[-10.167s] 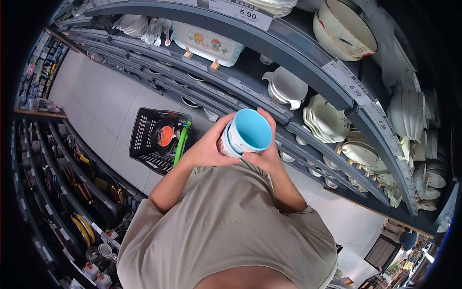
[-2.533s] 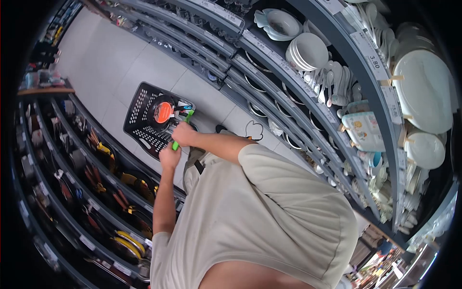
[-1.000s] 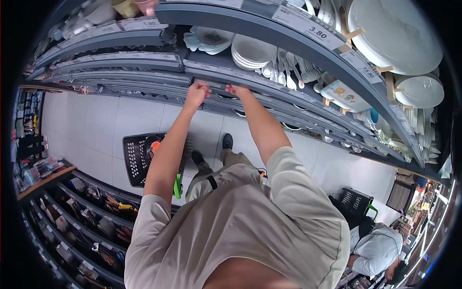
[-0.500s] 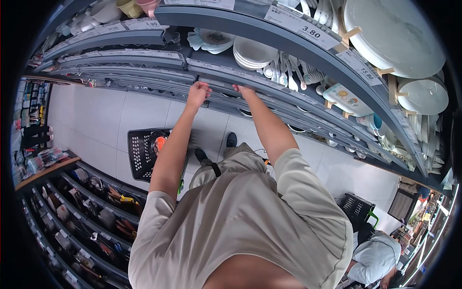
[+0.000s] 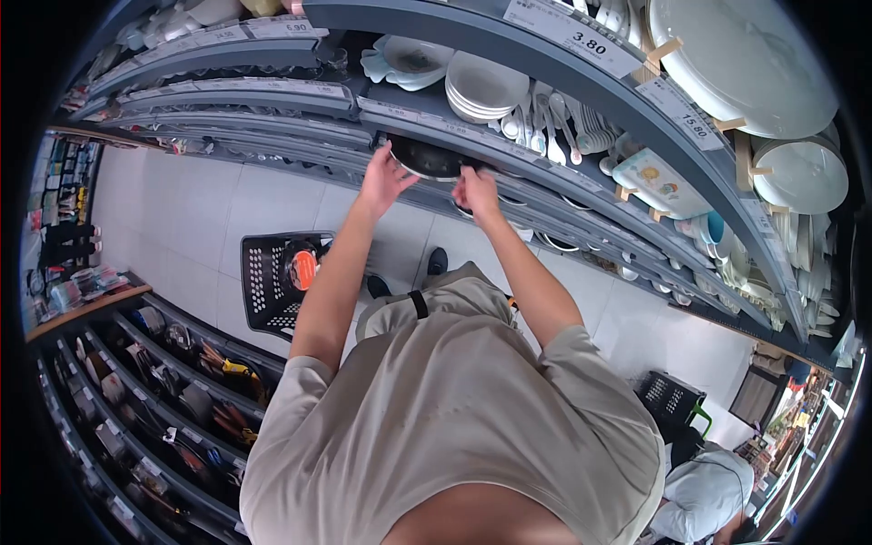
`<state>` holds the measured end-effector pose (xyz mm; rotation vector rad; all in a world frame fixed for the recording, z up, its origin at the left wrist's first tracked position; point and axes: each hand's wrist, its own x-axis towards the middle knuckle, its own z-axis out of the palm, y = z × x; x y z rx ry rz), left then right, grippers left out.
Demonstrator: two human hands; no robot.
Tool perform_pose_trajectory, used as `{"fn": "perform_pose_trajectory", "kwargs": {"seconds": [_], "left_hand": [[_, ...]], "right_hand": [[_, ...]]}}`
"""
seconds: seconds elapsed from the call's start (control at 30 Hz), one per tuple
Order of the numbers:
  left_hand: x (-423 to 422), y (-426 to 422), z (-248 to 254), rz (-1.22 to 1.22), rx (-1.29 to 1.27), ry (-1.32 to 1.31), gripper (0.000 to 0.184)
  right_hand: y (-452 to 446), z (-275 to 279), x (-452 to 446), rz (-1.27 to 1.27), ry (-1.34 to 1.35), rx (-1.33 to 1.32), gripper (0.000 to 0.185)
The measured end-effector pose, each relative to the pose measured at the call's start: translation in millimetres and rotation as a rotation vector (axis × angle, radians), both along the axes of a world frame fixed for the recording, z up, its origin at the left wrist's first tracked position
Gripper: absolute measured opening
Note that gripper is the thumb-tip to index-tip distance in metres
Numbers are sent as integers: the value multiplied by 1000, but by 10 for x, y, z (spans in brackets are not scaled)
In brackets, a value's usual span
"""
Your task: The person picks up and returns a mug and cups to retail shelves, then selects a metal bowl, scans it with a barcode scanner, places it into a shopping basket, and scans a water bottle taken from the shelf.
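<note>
A dark, round, shallow dish or pan (image 5: 425, 160) with a light rim sticks partly out of a shelf, below the one that holds bowls and spoons. My left hand (image 5: 385, 182) is at its left edge, thumb raised and fingers apart under the rim. My right hand (image 5: 477, 191) grips the right edge with bent fingers. The rear of the dark dish is hidden under the shelf above. Over it stand a stack of white bowls (image 5: 486, 86) and a leaf-edged bowl (image 5: 413, 59).
A black basket (image 5: 263, 282) on the floor at left holds a pan with an orange label (image 5: 304, 270). Tool shelves (image 5: 173, 400) run along the lower left. At lower right, a person in a light shirt (image 5: 704, 495) is beside another black basket (image 5: 670, 397).
The dark dish has come forward out of the shelf between my hands. My left hand has opened along its rim, and my right hand has closed on its right edge.
</note>
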<state>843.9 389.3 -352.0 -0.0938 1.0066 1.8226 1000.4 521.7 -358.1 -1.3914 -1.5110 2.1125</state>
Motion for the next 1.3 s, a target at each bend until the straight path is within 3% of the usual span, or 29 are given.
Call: {"fn": "perform_pose_trajectory", "kwargs": {"seconds": [0.23, 0.3, 0.4, 0.43, 0.53, 0.67, 0.7, 0.8, 0.9, 0.97, 1.07, 1.13, 1.17, 1.2, 1.23, 1.3], "left_hand": [[232, -199, 24, -12, 203, -198, 39], [293, -357, 42, -28, 131, -229, 39], [571, -691, 188, -75, 23, -320, 40], [684, -796, 177, -76, 47, -327, 40], [1042, -1056, 420, -35, 83, -395, 42], [1373, -1269, 536, -4, 156, -388, 48], [1452, -1309, 584, 26, 200, -372, 48], [1594, -1364, 809, 106, 289, -290, 49], [1641, -1344, 1161, 202, 226, -121, 46], [1506, -1445, 1055, 62, 458, -195, 44], [1495, -1320, 1226, 49, 626, -186, 45], [1601, -1216, 1413, 136, 465, -49, 47], [1635, -1217, 1360, 90, 404, 71, 50], [1747, -1113, 1540, 195, 245, 130, 50], [1743, -1096, 1518, 227, 201, 183, 49], [1701, -1096, 1481, 239, 162, 226, 46]], "right_hand": [[-182, 169, 790, 213, -35, 41, 31], [-183, 227, 1036, 365, -49, 32, 29], [-280, 477, 1321, 491, -59, 234, 31], [-273, 572, 1392, 534, -158, 144, 30], [-454, 450, 1565, 299, 179, 207, 35], [-659, 595, 1673, -26, 352, -372, 42], [-637, 579, 1681, -16, 464, -563, 45], [-586, 670, 1658, -20, 686, -789, 48], [-663, 980, 1499, -51, 733, -703, 49], [-683, 1015, 1479, -32, 788, -669, 51], [-771, 1165, 1349, -140, 912, -648, 51], [-838, 1321, 1264, -207, 965, -700, 52], [-873, 1297, 1259, -176, 925, -641, 49], [-897, 1226, 1276, -146, 885, -584, 48], [-898, 1182, 1314, 3, 850, -459, 51], [-907, 1191, 1378, 35, 807, -426, 58]]}}
